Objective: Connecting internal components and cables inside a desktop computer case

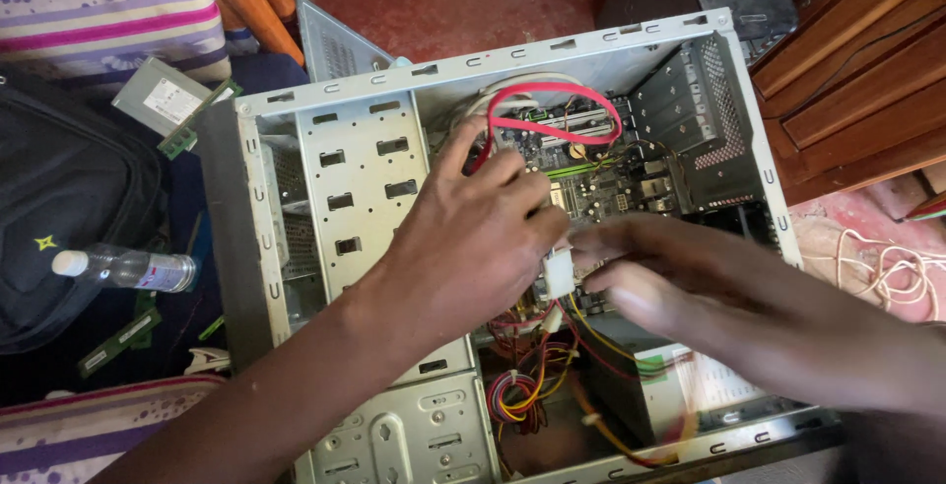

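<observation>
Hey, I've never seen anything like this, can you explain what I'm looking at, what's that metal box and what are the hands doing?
This is one picture from a camera worn on a person's head, looking down at their own two bare hands. The metal box is an open computer case lying on its side, showing its green circuit board, a red flat cable and bundles of coloured wires. The left hand and right hand meet over a white plastic connector, gripping it together. Beside the case lie a black bag and a clear water bottle.
</observation>
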